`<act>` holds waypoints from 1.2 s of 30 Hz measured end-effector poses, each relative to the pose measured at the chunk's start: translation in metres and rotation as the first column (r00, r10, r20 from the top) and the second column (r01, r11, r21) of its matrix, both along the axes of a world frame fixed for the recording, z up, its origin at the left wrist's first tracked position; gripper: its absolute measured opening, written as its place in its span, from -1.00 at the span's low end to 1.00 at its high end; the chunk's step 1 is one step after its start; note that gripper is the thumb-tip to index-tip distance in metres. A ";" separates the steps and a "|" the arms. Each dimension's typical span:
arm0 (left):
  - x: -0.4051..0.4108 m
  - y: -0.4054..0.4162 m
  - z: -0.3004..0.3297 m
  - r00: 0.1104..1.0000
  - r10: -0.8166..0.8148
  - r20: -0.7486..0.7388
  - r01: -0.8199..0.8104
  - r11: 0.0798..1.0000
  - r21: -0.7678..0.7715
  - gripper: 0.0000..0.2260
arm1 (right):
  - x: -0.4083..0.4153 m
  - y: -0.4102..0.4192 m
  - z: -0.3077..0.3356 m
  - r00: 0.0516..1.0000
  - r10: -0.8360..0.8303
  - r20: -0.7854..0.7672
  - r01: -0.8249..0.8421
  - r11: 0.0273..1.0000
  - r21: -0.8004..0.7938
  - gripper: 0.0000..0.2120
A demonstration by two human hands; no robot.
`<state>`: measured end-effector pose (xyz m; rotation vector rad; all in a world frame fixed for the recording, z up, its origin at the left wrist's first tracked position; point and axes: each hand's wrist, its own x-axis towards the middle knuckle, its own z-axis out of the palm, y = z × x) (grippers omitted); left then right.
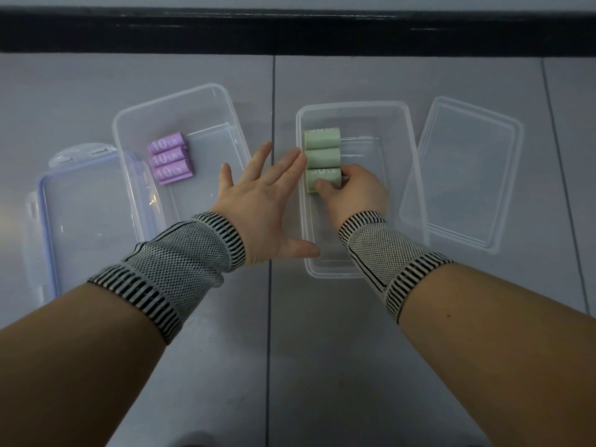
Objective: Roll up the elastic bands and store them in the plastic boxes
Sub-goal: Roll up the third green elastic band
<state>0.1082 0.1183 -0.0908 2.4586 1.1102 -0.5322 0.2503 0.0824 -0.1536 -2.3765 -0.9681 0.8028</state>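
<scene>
Two clear plastic boxes stand on the grey table. The left box [129, 124] holds three rolled purple bands [170, 158] marked 10 LB, side by side. In the right box [409, 150] lie three rolled green bands [322, 150] in a column against its left wall. My right hand [351, 191] reaches into the right box and grips the nearest green roll [323, 177], thumb across its front. My left hand [263, 201] is spread flat with straight fingers between the boxes, fingertips at the right box's left wall beside the green rolls.
A blue-rimmed clip lid [87, 217] lies left of the left box. A clear lid [464, 175] lies right of the right box. A dark strip [290, 30] runs along the table's far edge. Both wrists wear striped bands.
</scene>
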 end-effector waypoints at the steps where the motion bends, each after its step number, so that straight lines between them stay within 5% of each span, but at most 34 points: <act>1: 0.000 0.000 0.000 1.000 -0.001 0.001 0.001 1.000 0.000 0.11 | -0.001 0.001 -0.001 1.000 0.009 0.011 -0.009 1.000 -0.006 -0.64; 12: 0.001 0.001 0.001 1.000 -0.010 -0.021 0.010 1.000 -0.007 0.11 | 0.007 0.001 0.004 0.988 0.157 -0.008 -0.157 0.988 -0.009 -0.73; 24: 0.001 0.000 0.001 1.000 0.002 -0.023 -0.002 1.000 -0.006 0.11 | 0.012 0.002 0.004 0.979 0.191 -0.070 -0.191 0.982 0.013 -0.47; 36: 0.002 -0.001 0.003 0.999 0.000 -0.040 0.000 1.000 0.001 0.11 | 0.012 -0.009 0.016 0.980 0.172 -0.101 -0.169 0.985 0.038 -0.49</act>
